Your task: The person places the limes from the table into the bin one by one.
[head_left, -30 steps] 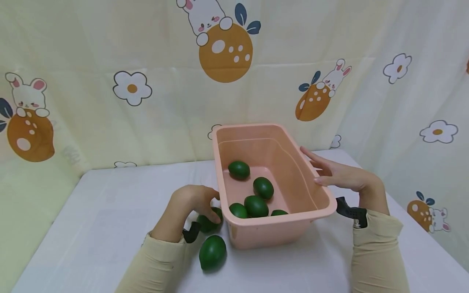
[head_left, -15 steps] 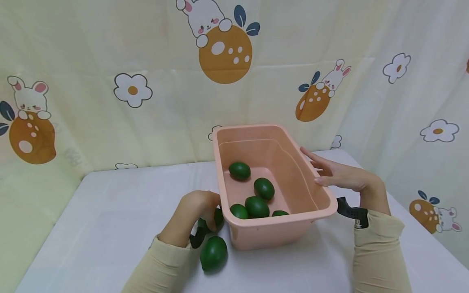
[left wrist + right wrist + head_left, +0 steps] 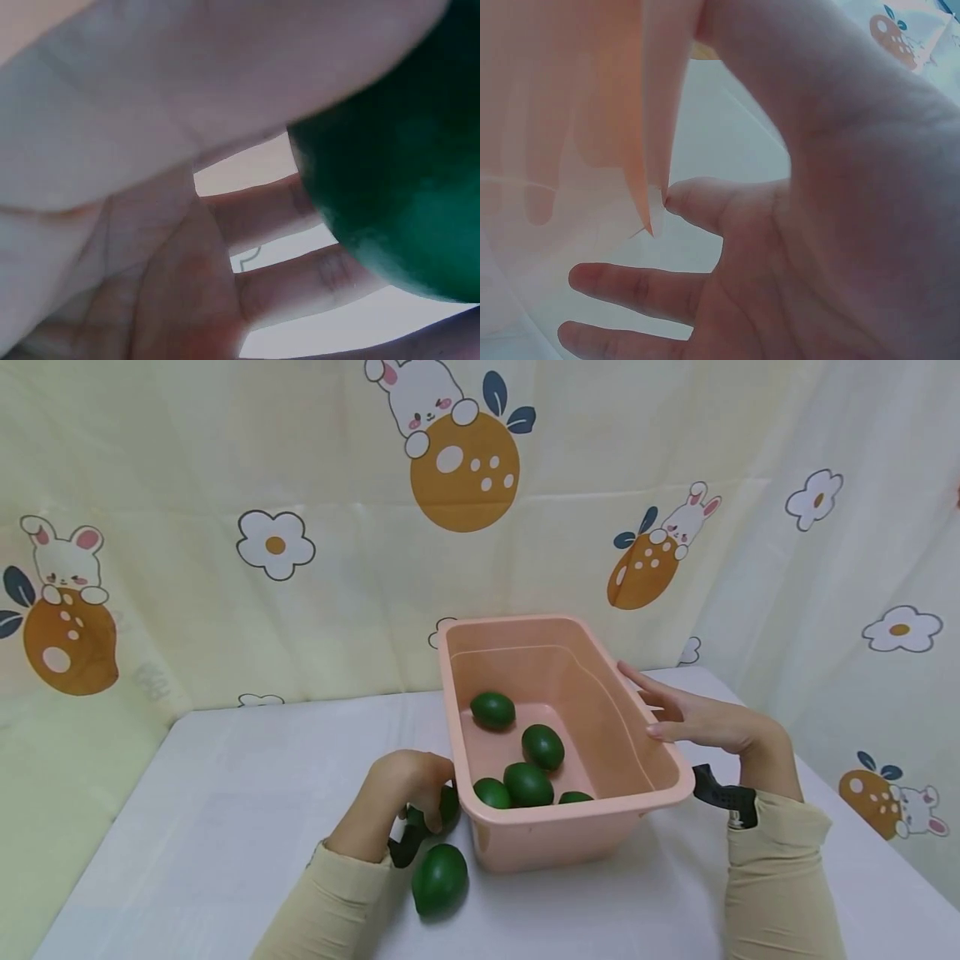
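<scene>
Left of a pink plastic basin (image 3: 555,839), my left hand (image 3: 408,785) grips a dark green lime (image 3: 448,810), largely hidden under the fingers. In the left wrist view the thumb lies over this lime (image 3: 405,195), with fingers on its far side. Another lime (image 3: 440,881) lies on the table just in front of that hand. Several more limes (image 3: 528,785) are inside the basin. At the basin's right side, my right hand (image 3: 697,718) rests its thumb and a finger against the rim, fingers extended; the right wrist view shows other fingers (image 3: 637,289) straight and apart.
The basin stands on a white-covered table (image 3: 247,827), its near wall hiding part of the inside. A patterned curtain (image 3: 337,610) hangs behind and along both sides of the table. Dark straps (image 3: 723,793) sit at the wrists.
My left hand has moved slightly right and forward over the lime beside the basin, covering more of it. My right hand and the basin keep their places.
</scene>
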### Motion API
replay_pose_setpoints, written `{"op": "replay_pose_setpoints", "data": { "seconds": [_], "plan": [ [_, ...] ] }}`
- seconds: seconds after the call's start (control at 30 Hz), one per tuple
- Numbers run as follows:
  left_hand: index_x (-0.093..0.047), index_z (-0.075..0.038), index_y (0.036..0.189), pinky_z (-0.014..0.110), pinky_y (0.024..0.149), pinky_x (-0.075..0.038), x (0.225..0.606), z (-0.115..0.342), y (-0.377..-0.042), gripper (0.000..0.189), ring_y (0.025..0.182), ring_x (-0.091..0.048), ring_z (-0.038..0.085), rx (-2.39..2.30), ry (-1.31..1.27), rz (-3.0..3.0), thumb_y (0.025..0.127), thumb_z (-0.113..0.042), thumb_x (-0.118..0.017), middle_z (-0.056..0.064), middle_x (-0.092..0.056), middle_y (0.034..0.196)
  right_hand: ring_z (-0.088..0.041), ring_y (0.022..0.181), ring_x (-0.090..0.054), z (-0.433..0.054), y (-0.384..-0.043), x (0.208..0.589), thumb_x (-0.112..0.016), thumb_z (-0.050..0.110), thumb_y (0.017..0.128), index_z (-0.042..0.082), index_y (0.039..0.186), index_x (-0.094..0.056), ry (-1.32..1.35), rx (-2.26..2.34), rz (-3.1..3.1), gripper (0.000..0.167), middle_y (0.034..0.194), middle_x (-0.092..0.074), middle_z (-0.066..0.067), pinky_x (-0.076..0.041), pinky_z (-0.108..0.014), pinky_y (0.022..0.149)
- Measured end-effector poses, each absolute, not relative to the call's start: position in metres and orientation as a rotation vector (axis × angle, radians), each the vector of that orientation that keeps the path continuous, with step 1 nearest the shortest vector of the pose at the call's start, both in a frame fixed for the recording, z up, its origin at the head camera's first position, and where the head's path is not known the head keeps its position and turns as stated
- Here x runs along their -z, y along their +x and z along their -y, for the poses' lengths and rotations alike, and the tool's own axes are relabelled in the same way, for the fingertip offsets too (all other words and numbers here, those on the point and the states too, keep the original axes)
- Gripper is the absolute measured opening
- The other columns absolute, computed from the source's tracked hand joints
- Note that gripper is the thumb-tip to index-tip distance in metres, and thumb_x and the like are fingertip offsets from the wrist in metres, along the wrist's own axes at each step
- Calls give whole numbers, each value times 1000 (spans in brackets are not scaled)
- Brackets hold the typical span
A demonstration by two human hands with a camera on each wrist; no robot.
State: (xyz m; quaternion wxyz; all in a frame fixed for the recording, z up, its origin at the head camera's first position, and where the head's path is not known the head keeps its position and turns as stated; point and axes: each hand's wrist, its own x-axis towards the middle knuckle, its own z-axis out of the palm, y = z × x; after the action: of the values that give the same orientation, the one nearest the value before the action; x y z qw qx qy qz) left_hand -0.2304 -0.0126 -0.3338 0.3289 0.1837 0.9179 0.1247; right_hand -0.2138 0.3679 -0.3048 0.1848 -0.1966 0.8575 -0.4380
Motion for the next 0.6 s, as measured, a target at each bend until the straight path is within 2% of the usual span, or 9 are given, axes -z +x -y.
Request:
{"op": "replay_pose_setpoints", "data": {
  "seconds": [0.37, 0.6],
  "plan": [
    [-61, -23, 111, 36, 59, -57, 332, 19, -231, 51, 90, -59, 21, -370, 512, -2387, 70, 0, -79, 3, -59, 110, -50, 139, -20, -370, -215, 306, -55, 24, 92, 38, 152, -2, -583, 1228, -2422, 82, 160, -9, -9, -38, -63, 98],
    [-59, -22, 118, 32, 59, -55, 324, 31, -232, 53, 79, -61, 18, -395, 527, -2481, 71, -5, -78, 2, -59, 109, -50, 139, -21, -370, -215, 306, -55, 23, 92, 38, 152, -2, -586, 1225, -2425, 82, 160, -11, -10, -40, -62, 98]
  ]
}}
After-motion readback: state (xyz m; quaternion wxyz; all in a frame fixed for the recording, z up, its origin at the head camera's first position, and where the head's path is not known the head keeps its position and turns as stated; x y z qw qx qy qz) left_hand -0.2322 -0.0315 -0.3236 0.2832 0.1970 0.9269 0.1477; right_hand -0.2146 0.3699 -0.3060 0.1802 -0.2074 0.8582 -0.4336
